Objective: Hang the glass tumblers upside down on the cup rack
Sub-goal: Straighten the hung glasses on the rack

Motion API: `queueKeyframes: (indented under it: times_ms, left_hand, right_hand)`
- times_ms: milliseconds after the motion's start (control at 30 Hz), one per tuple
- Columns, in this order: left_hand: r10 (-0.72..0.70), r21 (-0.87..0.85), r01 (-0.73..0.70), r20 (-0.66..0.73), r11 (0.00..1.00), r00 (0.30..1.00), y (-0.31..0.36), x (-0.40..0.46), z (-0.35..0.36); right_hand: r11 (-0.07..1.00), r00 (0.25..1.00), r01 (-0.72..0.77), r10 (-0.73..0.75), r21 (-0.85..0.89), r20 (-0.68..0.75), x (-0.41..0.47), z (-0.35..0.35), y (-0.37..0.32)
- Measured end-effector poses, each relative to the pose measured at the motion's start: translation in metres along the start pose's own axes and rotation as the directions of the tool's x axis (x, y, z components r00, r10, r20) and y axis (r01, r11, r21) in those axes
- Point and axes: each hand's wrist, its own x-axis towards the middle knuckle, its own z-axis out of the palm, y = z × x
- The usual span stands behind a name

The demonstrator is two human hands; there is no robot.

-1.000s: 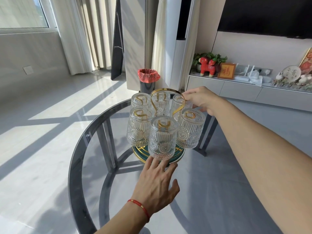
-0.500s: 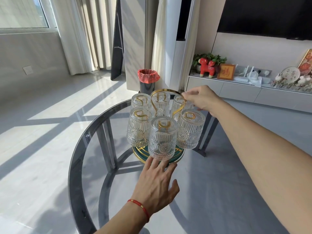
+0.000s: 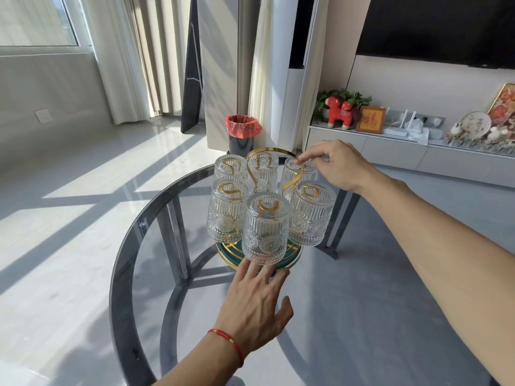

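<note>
6 tumblers [image 3: 265, 228] are hanging inverted on cup rack [image 3: 293, 253]. Left hand [image 3: 257, 307], fingers straight, is touching rack base; right hand [image 3: 338, 167] is pinching gold handle [image 3: 274, 151].

Six clear glass tumblers [image 3: 266, 228] carry a pressed pattern: fine vertical ribs above, a band of round sunflower-like medallions below. They hang on a cup rack [image 3: 289, 176] of gold wire, whose round base [image 3: 292, 256] is dark green with a gold rim and thin gold lines. The round table [image 3: 125, 274] has smoky grey glass with a darker grey edge. The left hand [image 3: 256, 302] wears a red cord bracelet [image 3: 227, 341] with what looks like a small gold bead. At eleven o'clock from the rack, a black bin [image 3: 242, 142] holds a red liner. At two o'clock stand a red toy animal [image 3: 338, 110] with yellow feet, green leaves behind it, and a wood-framed orange picture [image 3: 370, 119].
</note>
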Motion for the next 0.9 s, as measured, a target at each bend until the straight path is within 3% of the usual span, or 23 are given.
queueKeyframes:
  times_ms: [567, 767, 900]
  left_hand:
    - [0.005, 0.004, -0.005, -0.002, 1.000, 1.000, 0.000, 0.000, -0.002]
    - [0.008, 0.002, -0.008, -0.016, 1.000, 1.000, 0.000, -0.001, -0.001]
    - [0.009, -0.001, -0.009, -0.022, 1.000, 1.000, 0.000, 0.000, 0.000]
  right_hand:
    - [0.999, 1.000, 0.014, -0.014, -0.048, 0.001, 0.000, 0.000, 0.000]
    - [0.973, 0.996, -0.060, 0.073, 0.224, -0.047, 0.013, 0.000, -0.022]
    - [0.938, 0.991, -0.086, 0.047, 0.335, 0.122, 0.026, 0.006, -0.058]
